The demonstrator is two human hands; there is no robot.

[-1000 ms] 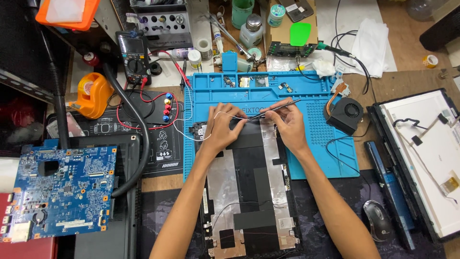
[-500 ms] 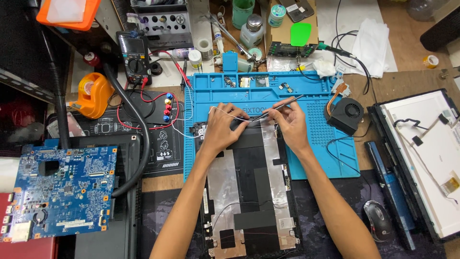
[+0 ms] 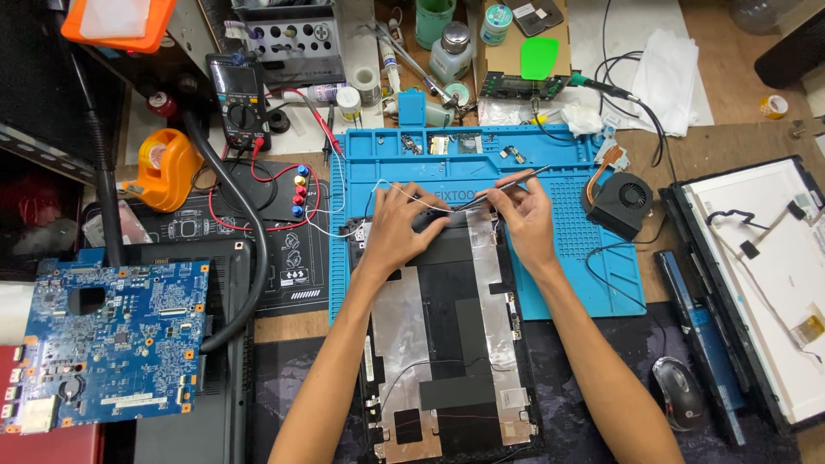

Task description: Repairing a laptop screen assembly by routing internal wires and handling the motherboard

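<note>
Head view, largest first: wooden desk (image 3: pixel 730 142) under everything; blue silicone mat (image 3: pixel 563 258) beneath both hands, keeping small parts from rolling off. Laptop lid panel (image 3: pixel 447 344), foil side up, lying along the forearms with its top edge on the mat, within easy reach. Blue circuit board (image 3: pixel 103 344) set well left of the left hand, cooling fan (image 3: pixel 627 202) just right of the right hand. Left hand (image 3: pixel 391 232) flat, fingers pressing the panel's top edge steady. Right hand (image 3: pixel 526 215) pinching slim tweezers (image 3: pixel 503 185), tips aimed at the panel's top edge.
</note>
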